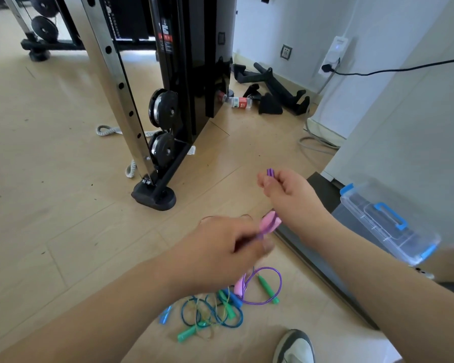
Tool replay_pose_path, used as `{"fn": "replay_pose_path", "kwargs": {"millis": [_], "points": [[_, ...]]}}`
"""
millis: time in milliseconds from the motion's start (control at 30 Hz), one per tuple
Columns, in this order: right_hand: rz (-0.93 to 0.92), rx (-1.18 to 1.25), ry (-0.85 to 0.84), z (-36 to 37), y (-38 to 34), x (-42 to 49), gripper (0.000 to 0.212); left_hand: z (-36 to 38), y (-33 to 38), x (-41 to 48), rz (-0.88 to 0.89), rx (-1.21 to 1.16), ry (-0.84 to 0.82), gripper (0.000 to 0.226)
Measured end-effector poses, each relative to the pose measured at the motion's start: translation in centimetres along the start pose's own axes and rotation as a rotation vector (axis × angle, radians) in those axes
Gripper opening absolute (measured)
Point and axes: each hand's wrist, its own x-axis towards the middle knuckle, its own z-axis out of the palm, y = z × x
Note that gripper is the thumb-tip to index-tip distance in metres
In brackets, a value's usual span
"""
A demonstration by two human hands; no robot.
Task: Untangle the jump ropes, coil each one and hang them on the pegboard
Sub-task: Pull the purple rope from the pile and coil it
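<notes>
**A:** Where are the jump ropes right now?

**B:** Most are in a heap [215,310] on the floor [63,210], just ahead of a shoe [295,347]. Blue, green and purple cords cross each other there. The left hand [220,247] hangs above the heap, its fingers [247,241] curled round the lower end of a pair of pink handles [270,222]. It's blurred, so I can't tell how firm that hold is. The right hand [286,189] is higher up, closed in a fist round a purple handle [270,172]; only the tip shows.

**A:** What could go wrong from here?

**B:** The purple cord [266,299] makes a loop in the heap, and a green handle [268,288] lies across it. If the right hand hauls upward, I'd expect that loop to catch on the handle and cinch instead of sliding free.

**A:** And the pink one?

**B:** Same worry. Another pink handle [238,285] sits in the heap touching the purple cord. Pulling both hands apart together could tighten the two ropes against each other and drag the heap along.

**A:** Hanging them?

**B:** Far off, I'd say. No pegboard is in view.
</notes>
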Motion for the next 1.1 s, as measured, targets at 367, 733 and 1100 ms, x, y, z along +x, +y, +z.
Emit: {"fn": "replay_pose_path", "kwargs": {"millis": [367, 733, 1100], "points": [[0.056, 0.489, -0.521, 0.7, -3.6, -2.6, 0.036, -4.6, -2.5, 1.4, -0.056, -0.111, 0.54, 0.037], [0.23, 1.036, -0.347, 1.2, -3.4, -2.0, 0.026, -0.5, -2.1, 1.4, -0.32, 0.019, 0.097, 0.042], [-0.109, 0.072, -0.079, -0.1, -1.7, -1.2, 0.014, -2.0, 0.1, 0.3, -0.041, -0.276, 0.153, 0.018]]}}
